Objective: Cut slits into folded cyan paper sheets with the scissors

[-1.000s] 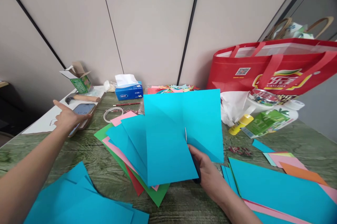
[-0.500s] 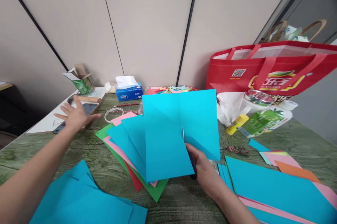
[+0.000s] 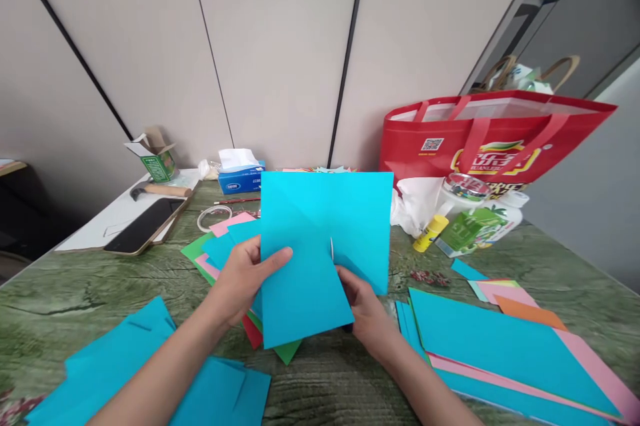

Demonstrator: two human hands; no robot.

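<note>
well, left fingers (image 3: 277,261) pinch blue paper (image 3: 300,213), right fingers (image 3: 351,279) grip scissors (image 3: 331,249), and a box (image 3: 239,182) holds tissues (image 3: 238,159).

Blue sheet (image 3: 305,279), part-cut from below, upright above the desk (image 3: 55,286), short of its far edge; scissors (image 3: 331,249) mostly hidden, blade in the cut.

The large blue rectangular sheet of paper (image 3: 305,286) in the middle looked smooth and matt, against the metallic shine of the slim silver blade (image 3: 331,249). The green-brown tabletop (image 3: 320,389) bore a rough-looking wood grain, while at far left the flat black phone (image 3: 143,225) had a smooth, glassy face and the dark-headed hammer (image 3: 165,191) a plain wooden handle. At far right, the wide red bag (image 3: 400,139) resembled fabric, the yellow cylindrical glue stick (image 3: 430,234) smooth plastic.
</note>
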